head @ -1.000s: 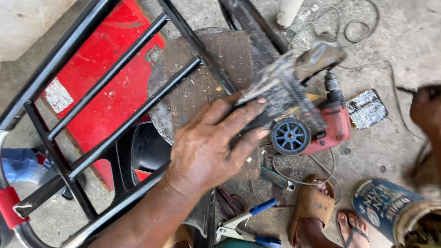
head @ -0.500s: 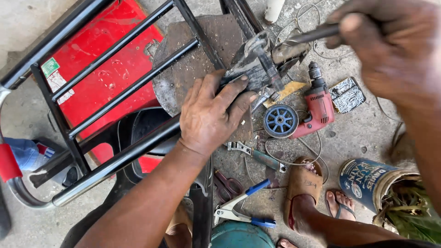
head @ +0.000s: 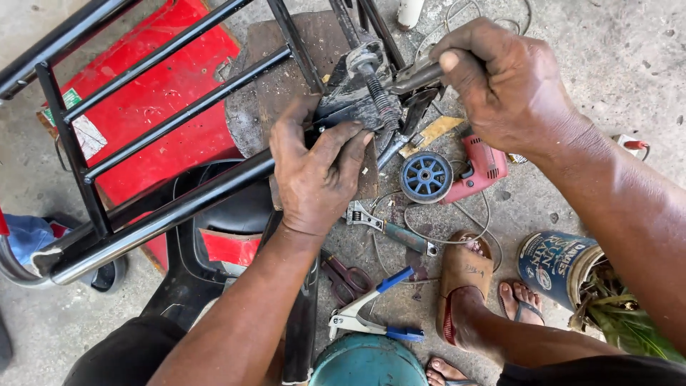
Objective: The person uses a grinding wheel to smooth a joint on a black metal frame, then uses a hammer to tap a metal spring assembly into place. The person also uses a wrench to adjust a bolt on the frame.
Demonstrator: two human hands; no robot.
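Note:
My left hand (head: pixel 314 171) presses down on a grimy dark metal assembly (head: pixel 357 107) with a coil spring (head: pixel 379 96), where it meets the black tubular metal frame (head: pixel 171 114). My right hand (head: pixel 504 82) is closed on the handle of a grey metal tool (head: pixel 411 75) whose tip reaches the top of the spring. Under the assembly lies a rusty brown plate (head: pixel 261 100).
On the concrete floor lie a red power drill (head: pixel 479 168), a blue wheel (head: pixel 426 176), an adjustable wrench (head: pixel 389 227), blue-handled pliers (head: pixel 371 311), a red board (head: pixel 168 93) and a blue tin can (head: pixel 557 264). Sandalled feet (head: pixel 471 286) rest at lower right.
My right hand came in from the upper right and brought the tool down onto the spring. My left hand stayed pressed on the assembly. The view shifted closer.

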